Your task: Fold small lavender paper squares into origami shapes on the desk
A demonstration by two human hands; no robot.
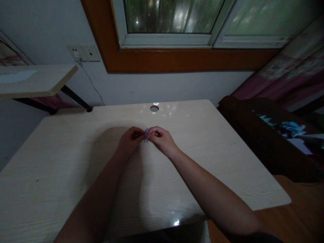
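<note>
Pale desk [215, 141], window [174, 17] behind, round hole [154, 108] beyond left hand [128, 141] and right hand [164, 140], both pinching purple piece [146, 131]

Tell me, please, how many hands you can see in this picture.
2. The left hand is to the left of a small purple piece, the right hand to its right; both pinch it over the desk. No other hand shows.
</note>
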